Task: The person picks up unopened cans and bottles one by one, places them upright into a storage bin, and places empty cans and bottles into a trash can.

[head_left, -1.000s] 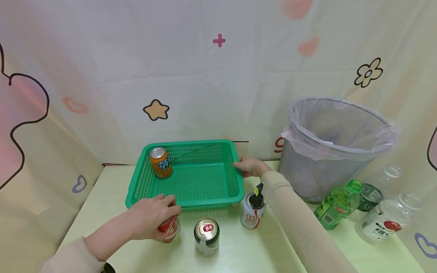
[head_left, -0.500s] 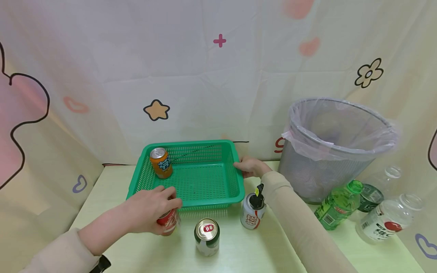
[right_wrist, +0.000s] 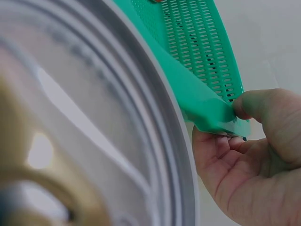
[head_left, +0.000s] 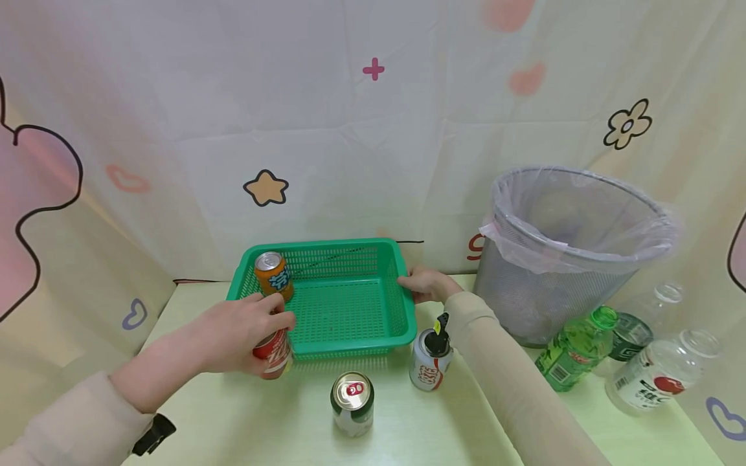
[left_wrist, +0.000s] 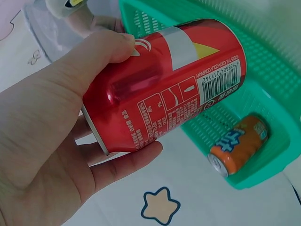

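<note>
My left hand grips a red Coca-Cola can at the front left corner of the green plastic basket. In the left wrist view, the thumb lies on one side of the can and fingers curl beneath it. An orange soda can stands inside the basket at its left end, just behind the left hand. My right hand pinches the basket's right rim, thumb on top and fingers underneath, as the right wrist view shows.
A dark green and white can and a silver can with a black piece on top stand before the basket. At right are a lined mesh bin, a green bottle and clear bottles. A patterned curtain hangs behind.
My left hand has carried the red can up and to the left in the head view, toward the basket's front left corner. The right hand keeps its hold on the rim.
</note>
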